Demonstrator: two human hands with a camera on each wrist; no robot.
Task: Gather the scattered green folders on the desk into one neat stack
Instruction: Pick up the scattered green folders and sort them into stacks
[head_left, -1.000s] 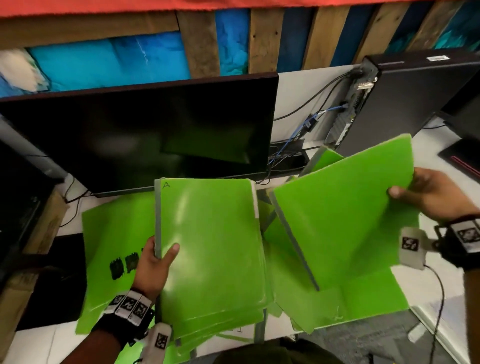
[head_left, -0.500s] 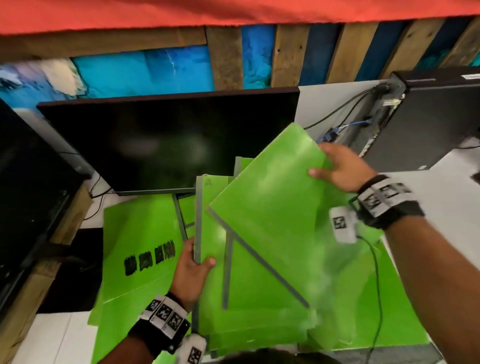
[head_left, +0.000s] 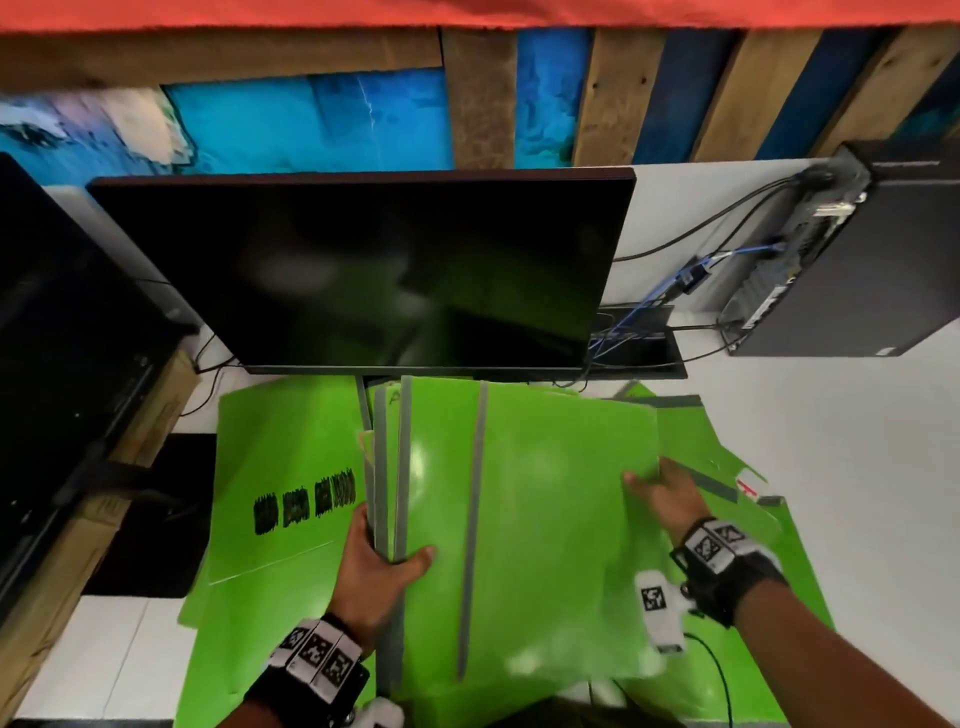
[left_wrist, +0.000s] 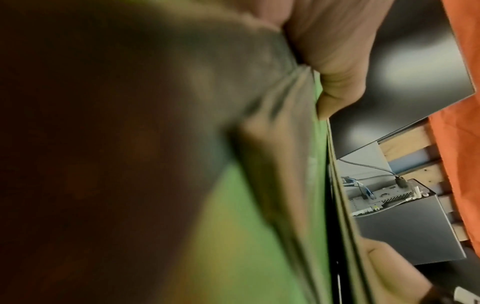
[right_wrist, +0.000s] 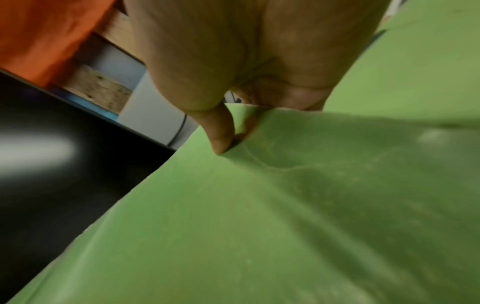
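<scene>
In the head view my left hand (head_left: 387, 558) grips the grey spine edges of a stack of green folders (head_left: 431, 519), thumb on top. My right hand (head_left: 657, 491) pinches the right edge of the top green folder (head_left: 561, 514), which lies on that stack with its grey spine strip running near upright. The right wrist view shows the thumb (right_wrist: 221, 133) pressed onto the top folder's edge (right_wrist: 285, 205). In the left wrist view the left thumb (left_wrist: 335, 82) clamps the folder edges (left_wrist: 285, 144). More green folders lie on the desk: one with black scribbles (head_left: 291, 478) at left, others (head_left: 727, 467) at right.
A dark monitor (head_left: 363, 270) stands just behind the folders. A second black screen (head_left: 57, 338) sits on a wooden box at left. A black computer tower (head_left: 857, 260) with cables is at back right. White desk surface (head_left: 857, 467) shows to the right.
My right hand has brought its folder from the right, turned it, and lowered it onto the stack held by my left hand. The left hand has kept its grip.
</scene>
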